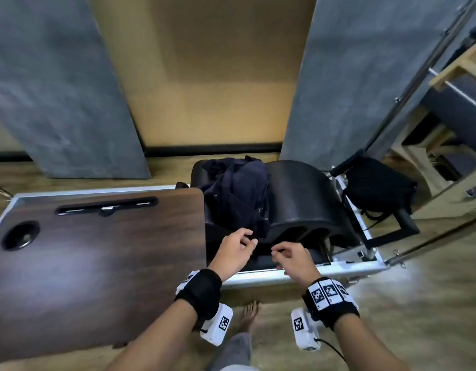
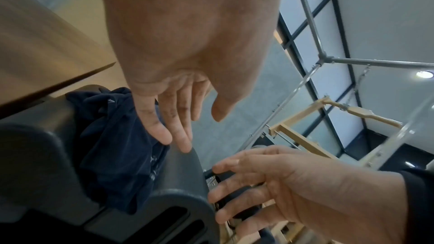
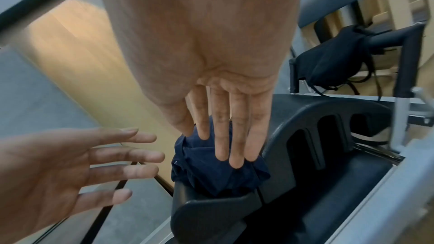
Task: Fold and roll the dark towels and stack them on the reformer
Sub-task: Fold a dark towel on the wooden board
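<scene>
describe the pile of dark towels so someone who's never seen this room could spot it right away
Find the dark wood board lying across the silver-framed reformer. Just past its right edge, a crumpled navy towel pile sits beside a curved black arc barrel. It is the only soft, wrinkled blue thing there.

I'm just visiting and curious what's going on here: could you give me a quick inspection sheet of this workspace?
Surface: reformer, metal frame, dark wooden board across it.
Job's things: dark towels heaped, unfolded, beside a black arc barrel.
Clutter: black bag on the footbar.
Hands: left hand and right hand both open, reaching toward the towels, holding nothing.
Cables: black cord from the right wrist camera.
Surroundings: wooden floor, grey panels, more equipment at right.
</scene>
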Motion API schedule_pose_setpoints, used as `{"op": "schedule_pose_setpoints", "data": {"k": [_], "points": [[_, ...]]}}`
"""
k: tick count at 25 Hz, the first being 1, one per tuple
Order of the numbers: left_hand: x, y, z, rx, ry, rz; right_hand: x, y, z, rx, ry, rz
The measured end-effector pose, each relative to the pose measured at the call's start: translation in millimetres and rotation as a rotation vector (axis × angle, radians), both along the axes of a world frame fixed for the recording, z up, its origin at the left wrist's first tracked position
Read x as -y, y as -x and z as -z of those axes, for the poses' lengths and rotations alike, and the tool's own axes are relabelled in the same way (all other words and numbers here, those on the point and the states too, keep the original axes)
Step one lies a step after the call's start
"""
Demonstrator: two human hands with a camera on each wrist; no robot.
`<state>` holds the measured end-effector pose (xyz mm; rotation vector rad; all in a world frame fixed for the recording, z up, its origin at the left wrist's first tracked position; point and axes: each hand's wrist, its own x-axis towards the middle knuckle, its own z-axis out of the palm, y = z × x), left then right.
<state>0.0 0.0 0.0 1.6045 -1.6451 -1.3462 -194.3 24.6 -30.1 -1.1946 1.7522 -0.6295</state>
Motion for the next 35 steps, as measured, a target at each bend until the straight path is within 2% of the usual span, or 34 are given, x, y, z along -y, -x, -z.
{"op": "schedule_pose_setpoints", "data": {"k": [5,10,13,15,17,19,21,24,27,30,35], "points": [[105.5,8.4,19.4,0.007,-0.06,-0.154,119.8,-2.0,7.1,-0.037,-0.046,-0.067],[179.1,-0.9,41.6,0.078,-0.086,-0.26,233.7,-41.7,16.5,-0.035,-0.072,-0.198],[196.3,-9.4,45.6,0.093,-0.117,-0.292,275.5,-69.5,21.1,-0.065,-0.09,-0.356],[204.9,-16.3,50.9,0.092,-0.144,-0.319,294.7,-83.2,32.0,-0.171,-0.14,-0.528],[210.7,-23.1,55.6,0.098,-0.157,-0.341,304.4,-90.9,41.4,-0.347,-0.15,-0.647],[213.2,-29.7,58.9,0.108,-0.154,-0.367,308.2,-93.0,43.2,-0.403,-0.04,-0.571],[212.7,-32.4,58.9,0.125,-0.147,-0.35,309.8,-87.8,37.7,-0.325,0.116,-0.424],[209.2,-27.7,53.1,0.117,-0.113,-0.214,308.7,-73.4,13.7,-0.109,0.283,-0.24],[207.4,-12.8,34.7,0.054,0.024,-0.164,300.3,-58.1,-24.1,-0.064,0.472,-0.219],[204.8,3.0,9.1,-0.038,0.172,-0.221,288.7,-45.7,-66.3,-0.012,0.589,-0.222],[172.6,11.0,-44.8,-0.123,0.374,-0.33,242.7,-19.4,-134.7,0.041,0.619,-0.152]]}}
